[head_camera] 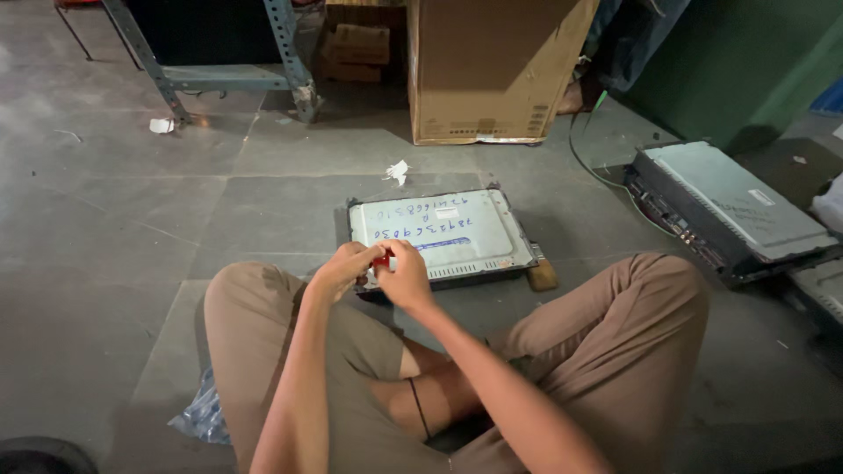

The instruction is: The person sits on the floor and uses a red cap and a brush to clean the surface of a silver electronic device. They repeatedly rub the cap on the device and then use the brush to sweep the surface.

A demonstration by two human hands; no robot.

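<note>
Left hand [341,270], right hand [406,276], red tool [382,259], metal case [439,235]

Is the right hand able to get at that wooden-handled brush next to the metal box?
Probably yes. The brush lies on bare floor beside the metal box, with nothing between it and the right hand.

The grey concrete floor [105,263] carries a flat metal unit [439,235], a second unit [729,206], a cardboard box [492,70], paper scraps [398,171] and a plastic bag [204,412].
</note>
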